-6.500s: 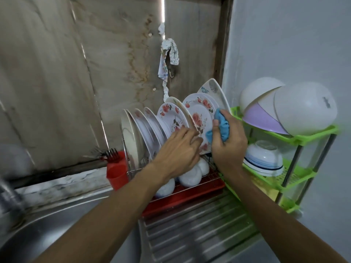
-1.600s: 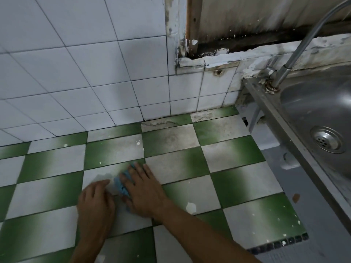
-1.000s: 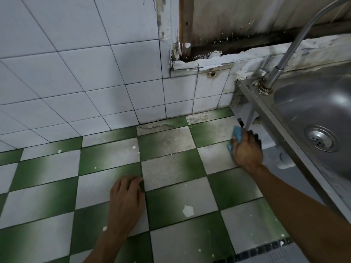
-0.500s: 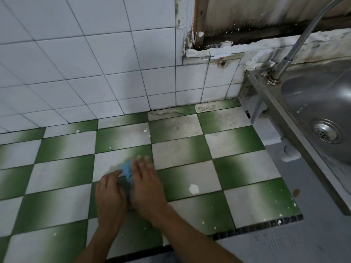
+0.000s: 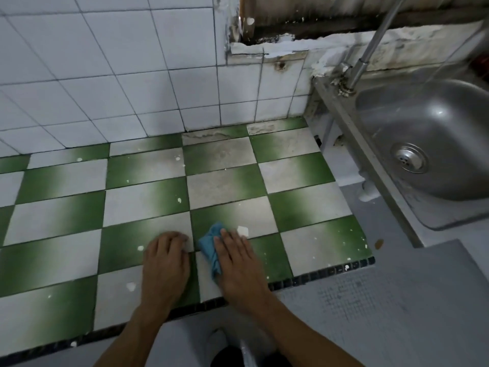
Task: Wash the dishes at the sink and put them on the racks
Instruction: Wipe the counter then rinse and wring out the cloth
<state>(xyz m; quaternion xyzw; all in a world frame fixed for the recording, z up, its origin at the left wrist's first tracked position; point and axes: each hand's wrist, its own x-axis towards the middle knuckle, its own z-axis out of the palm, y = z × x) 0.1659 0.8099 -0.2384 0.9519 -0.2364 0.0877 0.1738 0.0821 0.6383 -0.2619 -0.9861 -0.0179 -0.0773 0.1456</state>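
A blue cloth lies on the green-and-white tiled counter. My right hand presses flat on it with straight fingers. My left hand rests palm down on the tiles just left of the cloth, its fingertips slightly bent. The steel sink is at the right, with its drain visible and no dishes in it. The dish racks are out of view.
A curved steel tap rises at the sink's back left corner. White wall tiles back the counter. A row of dark small tiles marks the counter's front edge, with grey floor below.
Both hands and the cloth have shifted right along the counter since half a second ago. A second ago the right hand held the cloth near the sink's leg.
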